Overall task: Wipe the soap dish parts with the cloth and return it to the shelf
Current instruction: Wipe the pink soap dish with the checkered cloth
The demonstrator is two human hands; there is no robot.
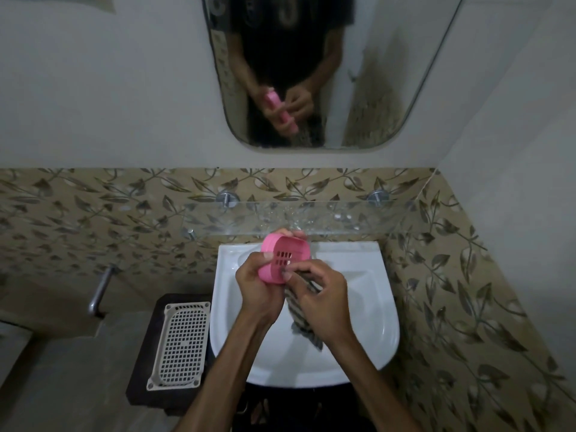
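Note:
My left hand (257, 283) grips a pink oval soap dish (282, 255), tilted with its slotted face toward me, above the white sink (367, 307). My right hand (321, 296) pinches a striped grey cloth (300, 319) against the dish's lower right edge; the cloth hangs down under my palm. Just behind the dish runs the glass shelf (343, 218) on the leaf-patterned tile wall. Whether the dish is in one part or two I cannot tell.
A cream perforated tray (180, 341) lies on a dark stand left of the sink. A metal handle (99, 291) sticks out further left. The mirror (311, 73) above shows my hands and the dish.

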